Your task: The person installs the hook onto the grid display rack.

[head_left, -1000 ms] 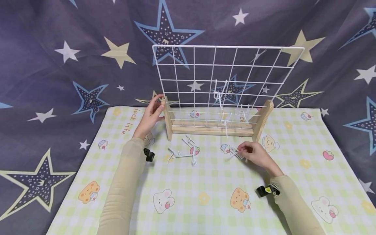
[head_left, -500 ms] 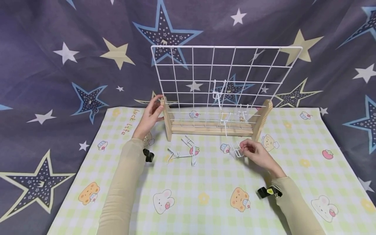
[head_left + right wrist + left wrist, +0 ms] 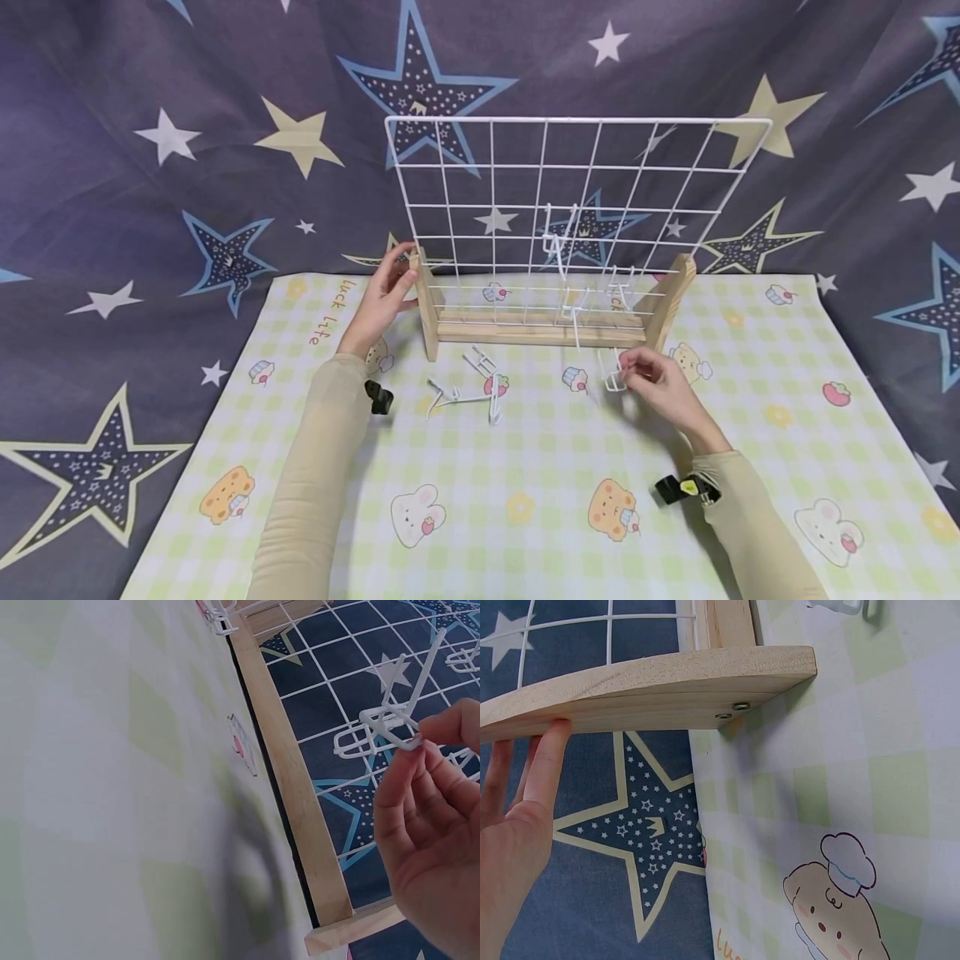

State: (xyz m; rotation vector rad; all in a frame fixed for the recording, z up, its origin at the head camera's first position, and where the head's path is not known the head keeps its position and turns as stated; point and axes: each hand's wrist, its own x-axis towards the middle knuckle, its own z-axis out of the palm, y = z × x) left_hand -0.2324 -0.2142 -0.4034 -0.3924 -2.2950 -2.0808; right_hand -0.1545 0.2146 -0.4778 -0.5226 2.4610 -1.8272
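Now pinching a white wire hook (image 3: 615, 382) in the right hand (image 3: 663, 387), with thumb and index fingertip brought together on the thin wire. Holding on by one bent corner, as seen up close in the right wrist view, with two prongs pointing up and away and the other fingers bent in behind. Lifted clear of the checked tablecloth (image 3: 517, 450), too, and poised in front of the wooden base bar (image 3: 540, 333), near its right end. Over to the left hand (image 3: 381, 302): resting against the outer face of the left wooden side panel (image 3: 426, 312), near the top, with fingers fairly straight, a little spread, and far from closed. Hard to tell, mind, about any fingertip reaching round the back edge. Looking up, on to the white wire grid (image 3: 542, 167), standing between that panel and the right wooden side panel (image 3: 670, 304), and carrying three mounted hooks (image 3: 553, 243), one higher near the middle, two lower and to the right. Down again to the cloth, for a cluster of loose white hooks (image 3: 483, 364), lying in front of the base bar, left of the pinched one, and too jumbled to count for sure. Wearing long beige sleeves (image 3: 307, 475), with black devices (image 3: 380, 397) near both wrists. Backed by a dark curtain (image 3: 510, 33) printed with stars.
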